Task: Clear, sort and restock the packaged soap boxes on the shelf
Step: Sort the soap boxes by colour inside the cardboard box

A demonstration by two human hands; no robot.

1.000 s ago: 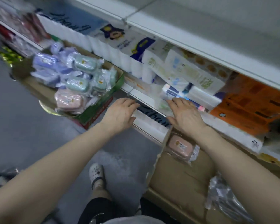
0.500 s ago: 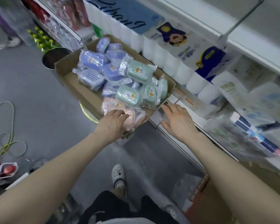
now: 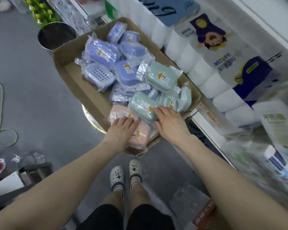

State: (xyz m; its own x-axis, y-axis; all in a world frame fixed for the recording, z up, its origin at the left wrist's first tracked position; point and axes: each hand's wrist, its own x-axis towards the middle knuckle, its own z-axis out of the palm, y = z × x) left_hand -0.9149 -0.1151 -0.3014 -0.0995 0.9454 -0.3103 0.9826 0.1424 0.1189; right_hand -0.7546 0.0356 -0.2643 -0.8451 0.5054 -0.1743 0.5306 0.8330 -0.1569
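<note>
A person's white clogs (image 3: 117, 175) stand just before a cardboard tray (image 3: 83, 90). At the tray's near end, the left hand (image 3: 121, 131) lies flat on a wrapped pink soap box (image 3: 140, 135), gripping nothing. The right hand (image 3: 170, 125), fingers loose, touches a green soap box (image 3: 142, 105). Purple soap boxes (image 3: 103, 53) fill the tray's far end.
</note>
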